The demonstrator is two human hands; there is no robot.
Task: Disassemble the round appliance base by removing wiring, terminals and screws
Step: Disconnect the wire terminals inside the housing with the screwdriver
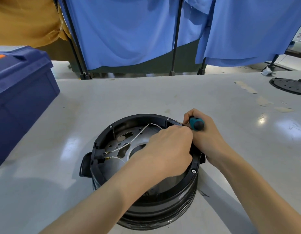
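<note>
Right hand: fingers curled tight round the teal-and-black handle of a screwdriver, gripping it. The shaft points left and down toward the rim below the grip, and the tip is hidden.

Left hand: just left of the grip, knuckles touching the right hand. The fingers are curled down at the spot where the screwdriver tip meets the rim. Whether they pinch anything cannot be told, as the fingertips are hidden.

Round appliance base: black, directly under both hands and open side up on the table. The grip sits over its far right edge.

Rim screws: one just left of the grip, one further left, and one below the grip on the near right rim.

Metal plate: inside the base, left of and below the grip, pierced with holes.

White wires: run from near the grip leftward across the plate to brass terminals, which are seated in a black connector block at the left wall.

Blue box: far left of the grip, on the table.

Black perforated disc: well right of and beyond the grip, on the table.

Blue cloth on black poles: beyond the table's far edge.
</note>
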